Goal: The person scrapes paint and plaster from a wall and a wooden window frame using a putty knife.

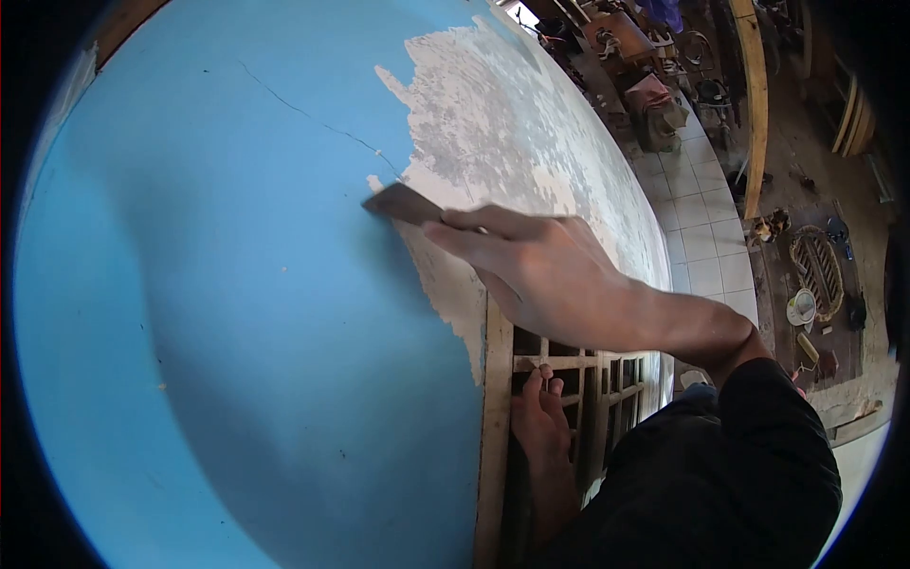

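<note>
My right hand [545, 266] is closed around a scraper [406, 203] with a flat, wide blade. The blade's edge meets the blue painted wall [284, 218] beside the ragged border of the bare patch [474, 114], where pale plaster shows. Lower down, my left hand [542, 422] is closed with its fingers curled round a bar of the wooden lattice frame [559, 362]. A thin crack [313, 119] runs through the blue paint toward the blade. The scraper's handle is mostly hidden inside my right hand.
Far below on the right, the tiled floor [701, 218] borders a brown ground area with a white bucket [801, 305] and an oval woven or slatted object [817, 270]. An upright wooden post [754, 114] stands there. Clutter [654, 95] fills the upper right.
</note>
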Demonstrator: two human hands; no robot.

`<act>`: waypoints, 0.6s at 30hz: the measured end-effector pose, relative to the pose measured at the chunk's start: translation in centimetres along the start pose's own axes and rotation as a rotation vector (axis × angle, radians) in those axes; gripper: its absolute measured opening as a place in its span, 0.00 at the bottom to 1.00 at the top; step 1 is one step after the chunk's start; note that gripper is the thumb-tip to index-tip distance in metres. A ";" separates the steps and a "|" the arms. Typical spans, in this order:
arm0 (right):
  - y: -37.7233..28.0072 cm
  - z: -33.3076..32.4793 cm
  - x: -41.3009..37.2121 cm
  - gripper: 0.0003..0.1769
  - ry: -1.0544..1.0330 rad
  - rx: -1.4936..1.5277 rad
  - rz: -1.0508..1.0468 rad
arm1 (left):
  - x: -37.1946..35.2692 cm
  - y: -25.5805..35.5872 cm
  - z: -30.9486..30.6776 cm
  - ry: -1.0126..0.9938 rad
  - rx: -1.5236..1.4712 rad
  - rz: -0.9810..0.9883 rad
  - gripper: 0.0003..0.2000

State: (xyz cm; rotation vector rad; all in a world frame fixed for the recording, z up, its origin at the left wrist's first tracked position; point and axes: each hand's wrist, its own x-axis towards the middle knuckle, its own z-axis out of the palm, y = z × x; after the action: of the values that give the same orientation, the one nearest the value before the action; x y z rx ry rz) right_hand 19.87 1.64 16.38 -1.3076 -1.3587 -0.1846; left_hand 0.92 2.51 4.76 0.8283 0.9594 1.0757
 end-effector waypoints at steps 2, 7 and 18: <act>0.1 0.4 -0.7 0.29 0.033 0.002 -0.033 | 1.2 -0.7 -1.7 -0.074 -0.028 -0.035 0.13; -0.4 -0.4 -0.7 0.29 0.030 -0.029 -0.059 | 0.1 -0.1 -0.2 -0.006 0.002 -0.013 0.12; -0.2 -0.1 -0.5 0.33 0.072 -0.025 -0.098 | 0.3 -0.2 -0.3 -0.024 0.026 -0.018 0.06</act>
State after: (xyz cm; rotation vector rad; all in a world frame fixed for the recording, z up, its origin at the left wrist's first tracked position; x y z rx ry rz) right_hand 19.66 1.24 16.12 -1.2447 -1.3631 -0.3138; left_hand 0.71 2.74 4.39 0.8504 0.9615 1.0372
